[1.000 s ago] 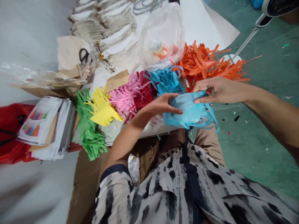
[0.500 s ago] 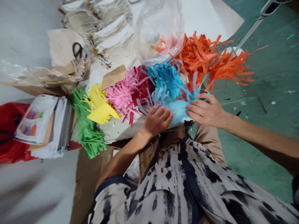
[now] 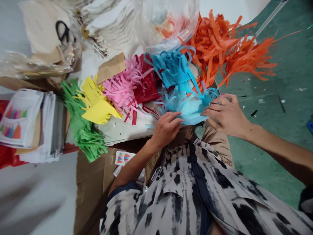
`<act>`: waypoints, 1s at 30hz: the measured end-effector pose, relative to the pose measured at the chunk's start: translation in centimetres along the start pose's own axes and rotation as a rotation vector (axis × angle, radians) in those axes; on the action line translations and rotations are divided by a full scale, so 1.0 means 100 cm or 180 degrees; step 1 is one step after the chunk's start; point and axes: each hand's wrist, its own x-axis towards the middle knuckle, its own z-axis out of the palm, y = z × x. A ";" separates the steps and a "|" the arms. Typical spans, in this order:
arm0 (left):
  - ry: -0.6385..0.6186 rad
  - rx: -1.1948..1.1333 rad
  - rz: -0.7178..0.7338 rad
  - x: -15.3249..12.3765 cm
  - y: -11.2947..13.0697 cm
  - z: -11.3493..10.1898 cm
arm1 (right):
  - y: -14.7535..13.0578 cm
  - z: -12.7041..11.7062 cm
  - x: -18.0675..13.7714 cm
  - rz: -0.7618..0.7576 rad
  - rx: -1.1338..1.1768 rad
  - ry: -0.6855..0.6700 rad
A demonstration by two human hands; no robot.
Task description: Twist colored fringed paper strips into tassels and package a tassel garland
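A light blue fringed paper piece [image 3: 192, 109] lies at the near edge of the work surface, with both hands on it. My left hand [image 3: 166, 127] grips its left side, fingers curled on the paper. My right hand [image 3: 226, 114] pinches its right side. Behind it sits a darker blue fringe pile [image 3: 174, 68]. Beside that are red fringe [image 3: 146, 86], pink fringe [image 3: 123, 88], yellow fringe [image 3: 95, 104] and green fringe [image 3: 81, 130] piles in a row. An orange fringe pile [image 3: 220, 49] lies at the far right.
A clear plastic bag [image 3: 166, 23] and stacked white fringe [image 3: 110, 23] lie at the back. Black scissors [image 3: 62, 31] rest on brown paper at the back left. A stack of printed cards [image 3: 26, 124] lies at left. A brown cardboard box [image 3: 97, 182] stands below the table edge.
The light blue piece was held up in front of me; both hands have brought it down onto the table edge against the blue pile. The camera tilted downward.
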 end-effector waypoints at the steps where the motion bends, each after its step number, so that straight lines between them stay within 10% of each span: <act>1: -0.0076 -0.0032 -0.0109 0.000 0.003 -0.002 | -0.001 -0.001 0.000 0.0053 0.0052 -0.0034; 15: 0.0429 0.0139 -0.1434 0.005 0.015 0.005 | -0.019 0.003 0.020 0.0954 0.0722 -0.0079; 30: 0.0840 0.0520 -0.1530 -0.002 0.010 0.019 | -0.029 0.022 0.024 0.1461 0.0430 0.0009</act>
